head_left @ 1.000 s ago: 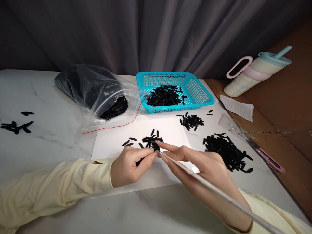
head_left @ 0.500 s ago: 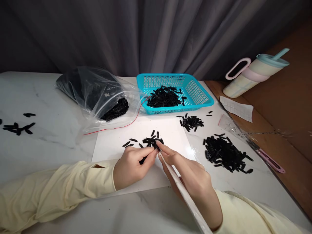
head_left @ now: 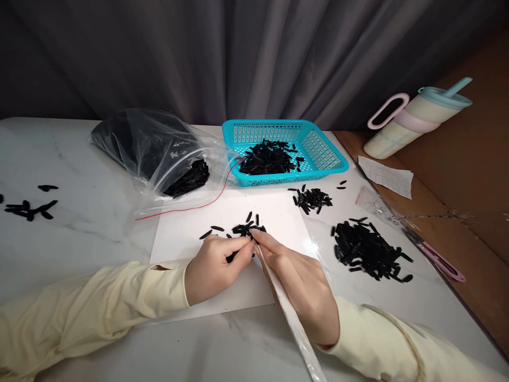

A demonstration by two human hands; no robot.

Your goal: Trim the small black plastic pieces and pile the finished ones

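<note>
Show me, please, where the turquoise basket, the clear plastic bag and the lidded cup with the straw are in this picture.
turquoise basket (head_left: pixel 324 151): head view, on its bare mesh floor at the right.
clear plastic bag (head_left: pixel 159 146): head view, on the bag's middle.
lidded cup (head_left: pixel 413 124): head view, on the cup's body.

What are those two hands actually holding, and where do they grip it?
The left hand pinches a small black piece at one end. The right hand grips a long thin white stick near its tip.

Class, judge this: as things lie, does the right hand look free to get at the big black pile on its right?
Probably yes: the right hand holds a thin stick, yet nothing lies before the pile.
</note>
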